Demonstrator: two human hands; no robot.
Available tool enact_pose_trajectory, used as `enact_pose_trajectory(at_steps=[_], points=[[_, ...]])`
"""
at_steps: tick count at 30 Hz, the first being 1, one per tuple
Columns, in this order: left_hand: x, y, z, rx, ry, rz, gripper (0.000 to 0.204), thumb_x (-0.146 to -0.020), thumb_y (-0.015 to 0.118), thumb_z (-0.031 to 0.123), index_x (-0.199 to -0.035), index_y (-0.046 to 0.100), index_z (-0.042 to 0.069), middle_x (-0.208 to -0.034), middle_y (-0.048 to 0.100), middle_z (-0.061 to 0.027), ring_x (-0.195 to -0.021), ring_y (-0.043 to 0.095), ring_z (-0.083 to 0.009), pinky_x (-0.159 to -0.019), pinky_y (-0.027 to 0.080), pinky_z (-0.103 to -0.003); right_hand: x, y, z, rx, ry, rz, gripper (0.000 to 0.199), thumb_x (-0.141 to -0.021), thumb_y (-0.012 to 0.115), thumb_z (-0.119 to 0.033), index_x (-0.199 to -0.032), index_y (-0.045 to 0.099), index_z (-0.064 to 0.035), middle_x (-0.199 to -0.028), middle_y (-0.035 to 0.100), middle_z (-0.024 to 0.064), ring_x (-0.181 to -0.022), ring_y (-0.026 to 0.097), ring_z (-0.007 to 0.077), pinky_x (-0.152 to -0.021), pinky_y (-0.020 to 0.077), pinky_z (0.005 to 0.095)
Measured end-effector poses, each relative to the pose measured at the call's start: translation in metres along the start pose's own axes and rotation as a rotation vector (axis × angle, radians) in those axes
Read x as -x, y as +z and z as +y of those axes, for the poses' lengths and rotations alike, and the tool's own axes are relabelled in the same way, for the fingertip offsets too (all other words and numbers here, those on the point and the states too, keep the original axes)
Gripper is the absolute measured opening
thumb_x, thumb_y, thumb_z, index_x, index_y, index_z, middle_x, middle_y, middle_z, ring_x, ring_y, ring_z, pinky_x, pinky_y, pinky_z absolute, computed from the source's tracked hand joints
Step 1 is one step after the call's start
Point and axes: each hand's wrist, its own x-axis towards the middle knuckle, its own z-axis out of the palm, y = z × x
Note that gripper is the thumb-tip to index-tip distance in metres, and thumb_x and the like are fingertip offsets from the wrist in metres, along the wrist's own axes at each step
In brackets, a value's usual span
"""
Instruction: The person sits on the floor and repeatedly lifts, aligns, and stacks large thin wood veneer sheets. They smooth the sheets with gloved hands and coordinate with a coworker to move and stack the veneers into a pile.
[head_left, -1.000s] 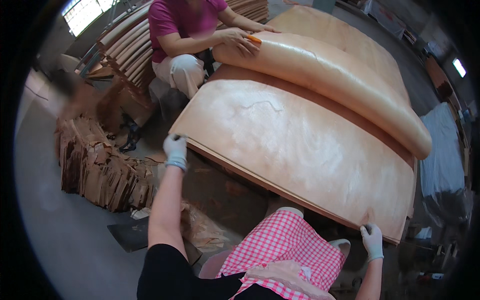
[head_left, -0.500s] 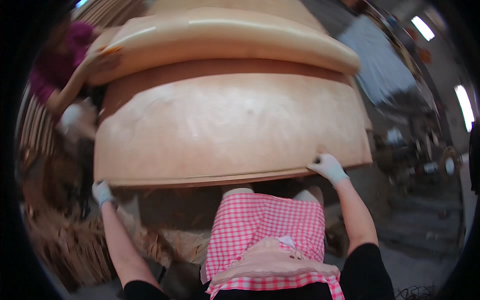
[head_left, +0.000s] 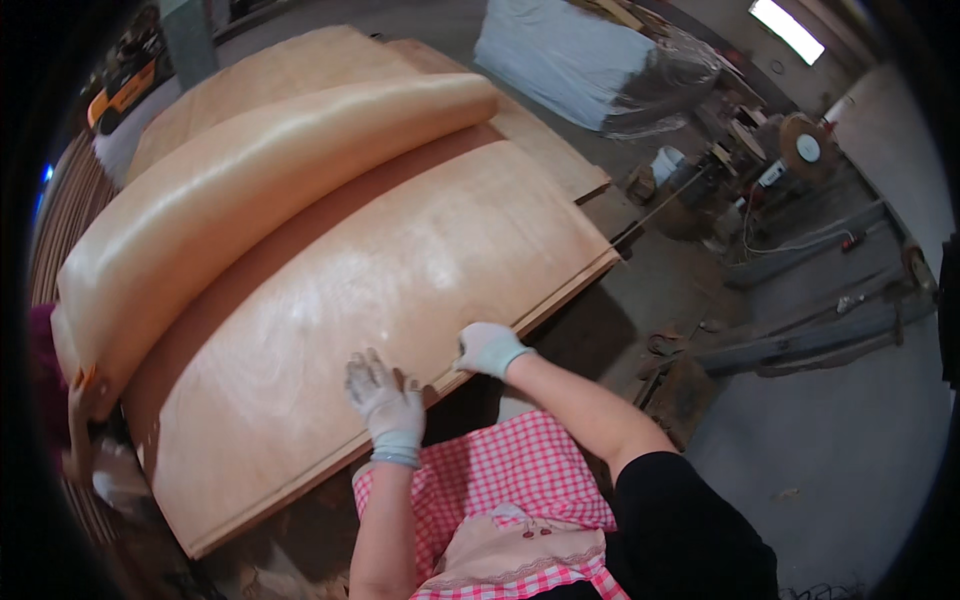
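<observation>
A wide, pale wood veneer sheet point(head_left: 340, 270) lies in front of me on a layered stack. Its far part is curled over in a long, glossy roll point(head_left: 270, 150). My left hand point(head_left: 387, 405), in a whitish glove, rests on the sheet near the front edge with its fingers spread. Farther right along that edge is my gloved right hand point(head_left: 490, 348), its fingers bent down and closed at the sheet's rim; the fingertips are partly hidden.
At the far left, a co-worker's hand point(head_left: 85, 400) touches the roll's end, with something orange at the fingers. More wood sheets point(head_left: 330, 60) lie behind the roll. Right of the stack stand a plastic-wrapped pile point(head_left: 570, 60), a machine with a round disc point(head_left: 805, 148) and metal rails point(head_left: 810, 335).
The view has turned, so the sheet now slants across it. My left hand has left the sheet's left corner and come close to my right hand, its fingers spreading on the surface.
</observation>
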Motion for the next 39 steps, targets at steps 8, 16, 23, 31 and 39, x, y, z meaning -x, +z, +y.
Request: enact_pose_trajectory(at_steps=[8, 16, 23, 31, 39], points=[[-0.009, 0.021, 0.015, -0.133, -0.008, -0.22, 0.091, -0.094, 0.06, 0.053, -0.157, 0.028, -0.004, -0.165, 0.023, -0.0273, -0.154, 0.019, -0.0414, -0.125, 0.014, -0.053, 0.018, -0.074, 0.13, -0.168, -0.046, -0.001, 0.034, -0.085, 0.061, -0.03, -0.103, 0.076, -0.0052, -0.103, 0.073, 0.0213, -0.098, 0.07, 0.0376, -0.089, 0.0546, 0.0466], [-0.01, 0.018, 0.022, -0.161, -0.023, -0.292, 0.09, -0.094, 0.06, 0.053, -0.158, 0.029, -0.002, -0.166, 0.02, -0.0284, -0.155, 0.017, -0.0425, -0.126, 0.012, -0.052, 0.011, -0.119, 0.333, -0.032, 0.364, 0.203, 0.03, -0.091, 0.068, -0.028, -0.111, 0.073, -0.0057, -0.109, 0.073, 0.0198, -0.104, 0.068, 0.038, -0.092, 0.0534, 0.0448], [-0.011, 0.02, 0.027, -0.075, 0.0, -0.228, 0.086, -0.093, 0.063, 0.048, -0.156, 0.033, -0.003, -0.163, 0.026, -0.0291, -0.153, 0.02, -0.0449, -0.125, 0.012, -0.053, 0.026, -0.055, 0.344, -0.61, 0.746, 0.978, 0.037, -0.094, 0.067, -0.029, -0.11, 0.067, 0.0036, -0.105, 0.071, 0.0258, -0.1, 0.068, 0.0414, -0.086, 0.0518, 0.045], [0.048, -0.051, 0.1, 0.525, 0.366, -0.011, 0.039, -0.078, 0.084, 0.027, -0.108, 0.069, 0.007, -0.105, 0.069, -0.0139, -0.097, 0.067, -0.0335, -0.084, 0.055, -0.043, 0.134, 0.019, 0.043, -1.226, -0.235, 0.444, 0.01, -0.093, 0.064, -0.003, -0.103, 0.064, -0.0006, -0.087, 0.064, 0.0065, -0.086, 0.062, 0.0131, -0.078, 0.051, 0.0285], [0.113, -0.084, 0.046, 1.087, 0.069, 0.138, 0.015, -0.078, 0.075, 0.004, -0.092, 0.071, 0.002, -0.094, 0.067, -0.0136, -0.084, 0.066, -0.0289, -0.074, 0.055, -0.036, 0.187, 0.043, -0.076, -1.389, -0.46, 0.122, 0.026, -0.099, 0.068, -0.02, -0.115, 0.061, 0.0, -0.141, 0.054, 0.0181, -0.122, 0.057, 0.02, -0.105, 0.0459, 0.0343]])
